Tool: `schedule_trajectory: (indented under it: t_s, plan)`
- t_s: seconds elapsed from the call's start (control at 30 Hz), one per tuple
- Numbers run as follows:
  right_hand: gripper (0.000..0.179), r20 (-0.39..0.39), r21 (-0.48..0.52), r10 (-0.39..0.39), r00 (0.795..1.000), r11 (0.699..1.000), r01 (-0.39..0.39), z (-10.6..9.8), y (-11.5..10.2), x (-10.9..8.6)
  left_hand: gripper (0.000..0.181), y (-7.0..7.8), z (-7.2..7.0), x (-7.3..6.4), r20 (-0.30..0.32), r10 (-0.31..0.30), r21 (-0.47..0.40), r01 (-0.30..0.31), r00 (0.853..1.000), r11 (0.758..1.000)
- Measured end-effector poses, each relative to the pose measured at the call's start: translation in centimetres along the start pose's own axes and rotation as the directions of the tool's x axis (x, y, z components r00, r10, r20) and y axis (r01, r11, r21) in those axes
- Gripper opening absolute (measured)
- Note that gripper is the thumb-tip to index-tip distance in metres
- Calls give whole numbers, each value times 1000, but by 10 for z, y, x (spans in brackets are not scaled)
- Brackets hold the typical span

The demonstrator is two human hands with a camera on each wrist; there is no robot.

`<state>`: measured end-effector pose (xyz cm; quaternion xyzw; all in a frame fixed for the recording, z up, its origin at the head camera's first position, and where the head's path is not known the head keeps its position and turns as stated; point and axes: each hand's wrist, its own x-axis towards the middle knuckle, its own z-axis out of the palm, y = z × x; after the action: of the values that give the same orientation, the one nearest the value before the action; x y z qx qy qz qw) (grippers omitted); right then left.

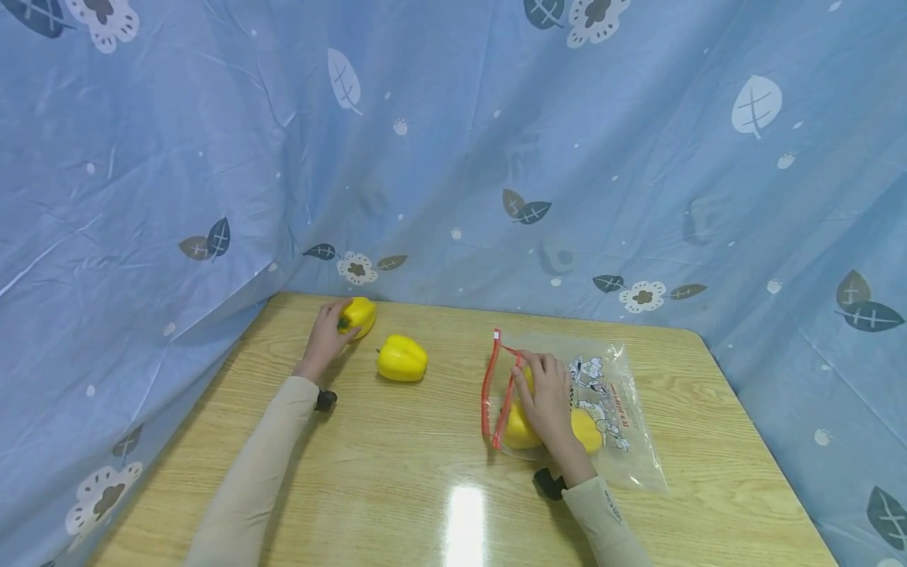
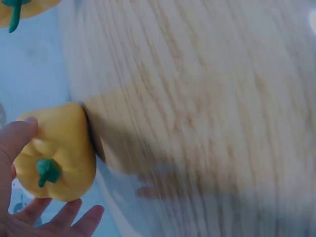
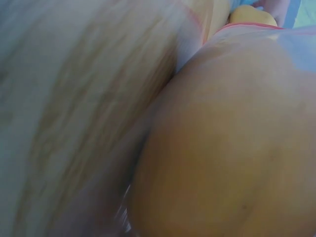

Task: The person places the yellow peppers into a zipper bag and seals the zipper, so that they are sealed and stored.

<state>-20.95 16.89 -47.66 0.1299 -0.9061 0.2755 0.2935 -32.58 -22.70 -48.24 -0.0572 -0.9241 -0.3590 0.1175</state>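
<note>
At the far left of the table, my left hand [image 1: 329, 337] grips a yellow bell pepper [image 1: 361, 315], thumb on one side and fingers on the other. In the left wrist view the green stem [image 2: 48, 172] of that bell pepper points towards the palm. Another yellow bell pepper [image 1: 401, 359] lies just right of the hand. My right hand [image 1: 547, 398] rests with extended fingers on a clear zip bag [image 1: 634, 461], near its red-edged mouth [image 1: 487, 386]. Inside the bag are yellow bell peppers [image 1: 586, 430], partly hidden under the hand.
The wooden table [image 1: 397, 465] reaches back to a blue patterned curtain [image 1: 453, 157], which also hangs along both sides. Cartoon figures and lettering are printed on the bag. The bag's mouth faces left. A dark wrist camera [image 1: 549, 483] sits beside the right sleeve.
</note>
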Motion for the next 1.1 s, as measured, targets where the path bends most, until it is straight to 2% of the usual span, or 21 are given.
schedule_trajectory:
  t_s: [0.3,0.47,0.9,1.1]
  plan:
    - [32,17,-5,12,1000,1000,-12,0,-1,-1,61,-6,1,0,-51,-20,-40,18,999,999]
    - [32,19,-4,18,1000,1000,-18,0,-2,-1,60,-7,-2,-2,-82,-9,-66,3,997,998]
    - [32,2,-6,5,1000,1000,-5,1,0,-1,59,0,-8,-13,-124,20,-155,-39,992,987]
    - [31,-5,-3,-6,1000,1000,6,1,0,-1,58,5,-10,-20,-149,0,-229,-34,989,973]
